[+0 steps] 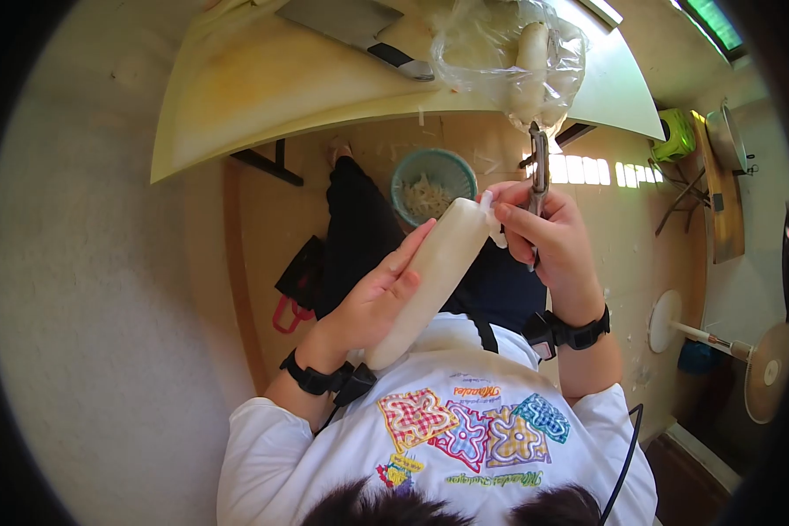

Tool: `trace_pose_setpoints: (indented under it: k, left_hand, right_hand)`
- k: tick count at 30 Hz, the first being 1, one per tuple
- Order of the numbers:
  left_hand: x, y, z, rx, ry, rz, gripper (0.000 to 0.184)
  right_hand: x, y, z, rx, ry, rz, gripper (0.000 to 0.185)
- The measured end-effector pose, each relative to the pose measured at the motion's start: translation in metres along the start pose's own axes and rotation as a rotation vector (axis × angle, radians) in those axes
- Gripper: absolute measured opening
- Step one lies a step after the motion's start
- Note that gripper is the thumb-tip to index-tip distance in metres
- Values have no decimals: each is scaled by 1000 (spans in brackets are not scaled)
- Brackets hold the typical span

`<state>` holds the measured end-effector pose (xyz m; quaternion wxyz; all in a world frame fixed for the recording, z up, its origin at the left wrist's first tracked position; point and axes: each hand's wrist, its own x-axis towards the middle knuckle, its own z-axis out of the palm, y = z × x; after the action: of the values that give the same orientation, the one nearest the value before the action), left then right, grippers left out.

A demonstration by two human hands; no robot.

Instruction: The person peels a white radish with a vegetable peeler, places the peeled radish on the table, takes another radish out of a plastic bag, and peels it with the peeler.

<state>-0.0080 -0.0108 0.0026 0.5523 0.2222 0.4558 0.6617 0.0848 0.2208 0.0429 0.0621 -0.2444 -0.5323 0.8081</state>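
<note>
A long, pale peeled radish (430, 280) lies slanted over my lap, its upper end toward the right. My left hand (381, 298) is wrapped along its left side. At the upper end, my right hand (539, 232) holds a metal peeler (539, 171) upright in its fingers, while thumb and forefinger pinch a thin white strip of peel (487, 207) at the radish's tip. Below the table edge, a teal basket (465, 165) on the floor holds pale peelings (424, 198).
The table (237, 96) carries a cleaver (364, 39) and a clear plastic bag (478, 53) with another pale radish (529, 74) inside. A fan (767, 373) is at the right, near a wooden board (719, 193). A black bag (302, 273) with pink handles rests at lower left.
</note>
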Motion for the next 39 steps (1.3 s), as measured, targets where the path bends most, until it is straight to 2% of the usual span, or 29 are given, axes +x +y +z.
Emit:
trace_pose_setpoints:
  k: [4,10,12,13,15,18,22,24,27,29,31,35,37,39]
  left_hand:
    - [-1,-5,-2,24,-9,6,65]
    - [-2,-10,-9,115,91,45,74]
    - [-5,-9,-14,-39,74,37,61]
    - [-5,-8,-14,-36,79,38,61]
    - [-3,-6,-14,-54,170,71,67]
    - [-6,-3,-16,-191,154,106,77]
    - [-3,1,-12,-117,252,94,89]
    - [-3,6,-11,-145,259,44,81]
    - [-3,5,-11,-100,255,44,72]
    - [-1,5,-10,-110,264,33,71]
    - [0,4,-10,-120,275,23,69]
    - [1,0,-12,-163,277,30,65]
    - [0,-3,-13,-153,296,43,61]
    - [4,-7,-18,-432,219,25,53]
  right_hand:
    - [4,4,1,-71,39,-59,11]
    - [-2,-6,-3,-42,77,-148,13]
    - [-5,-14,-2,-35,112,-238,12]
    - [-6,-17,-4,-50,117,-258,11]
    - [-3,-22,-4,-84,137,-286,11]
    - [5,-18,-6,-165,150,-300,10]
    - [30,12,-15,-391,185,-246,12]
    - [46,35,-27,-572,212,-235,14]
    - [64,58,-31,-623,232,-217,17]
    - [76,72,-36,-636,222,-208,18]
    - [85,84,-40,-734,308,-150,20]
    - [84,92,-44,-721,342,-156,22]
    - [72,80,-37,-608,312,-25,23]
    - [60,69,-34,-571,234,14,23]
